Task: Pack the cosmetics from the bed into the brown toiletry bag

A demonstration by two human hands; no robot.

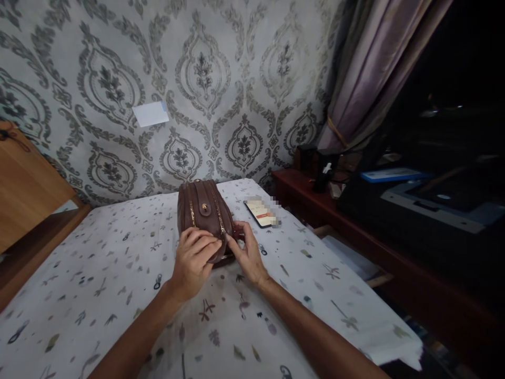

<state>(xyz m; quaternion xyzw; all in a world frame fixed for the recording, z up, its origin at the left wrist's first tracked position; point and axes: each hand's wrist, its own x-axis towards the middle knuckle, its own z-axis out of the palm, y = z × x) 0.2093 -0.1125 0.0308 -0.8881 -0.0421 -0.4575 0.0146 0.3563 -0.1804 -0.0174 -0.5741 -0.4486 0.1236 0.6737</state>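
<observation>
A brown leather bag (209, 202) with gold-toned zippers and a small gold clasp on a strap lies on the bed. My left hand (195, 258) is closed over its near left end, fingers curled together on the leather. At the near right corner, my right hand (248, 255) grips the bag, its thumb close to a zipper pull (223, 230) and its fingers round the side. Whether the thumb presses the pull itself I cannot make out. Part of another zipper shows low between the hands. The inside of the bag is hidden.
The bed sheet (118, 295) is white with small leaf prints. Right of the bag lies a phone (260, 213) with a lit screen. A dark red desk (315, 205) with an open drawer (355, 258) borders the bed. Wooden furniture (31, 184) stands at left, patterned wallpaper (201, 79) behind.
</observation>
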